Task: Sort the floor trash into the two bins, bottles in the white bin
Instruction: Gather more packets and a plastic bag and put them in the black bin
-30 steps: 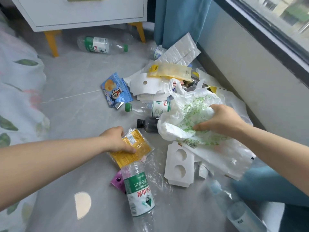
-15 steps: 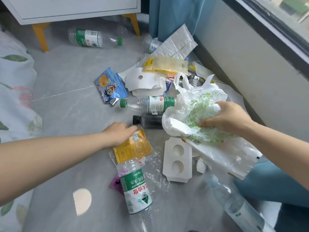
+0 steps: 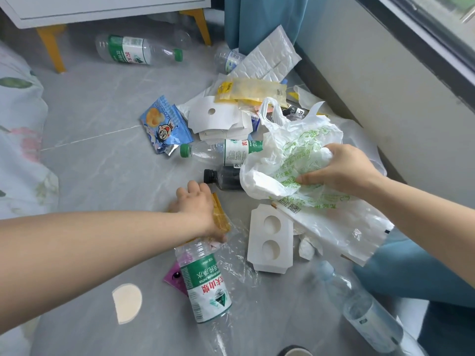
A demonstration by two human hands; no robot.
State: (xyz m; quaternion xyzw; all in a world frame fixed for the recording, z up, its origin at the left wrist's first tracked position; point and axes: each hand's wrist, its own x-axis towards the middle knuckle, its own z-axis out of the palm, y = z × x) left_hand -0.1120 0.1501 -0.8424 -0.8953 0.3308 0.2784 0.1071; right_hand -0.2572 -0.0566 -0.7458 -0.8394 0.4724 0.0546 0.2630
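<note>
My left hand (image 3: 196,205) is curled over a yellow wrapper (image 3: 221,214) on the grey floor and grips it. Just below it a clear bottle with a green label (image 3: 204,281) lies on clear film. My right hand (image 3: 341,170) holds a crumpled white plastic bag with green print (image 3: 288,150) slightly above the pile. Under the bag's left edge lie a green-capped bottle (image 3: 218,151) and a dark bottle (image 3: 223,179). Other bottles lie near the cabinet (image 3: 128,50), by the curtain (image 3: 228,59) and at lower right (image 3: 359,304).
The litter includes a blue snack bag (image 3: 163,127), a white card tray with two holes (image 3: 270,240), white card pieces (image 3: 213,116), a yellow pouch (image 3: 252,91) and a pink wrapper (image 3: 174,276). A white cabinet's yellow leg (image 3: 51,44), a blue curtain (image 3: 257,19), bedding (image 3: 18,150) and a wall (image 3: 385,86) surround the floor.
My left hand has closed over the yellow wrapper, which now stands partly on edge. My right hand keeps hold of the plastic bag and has raised it slightly.
</note>
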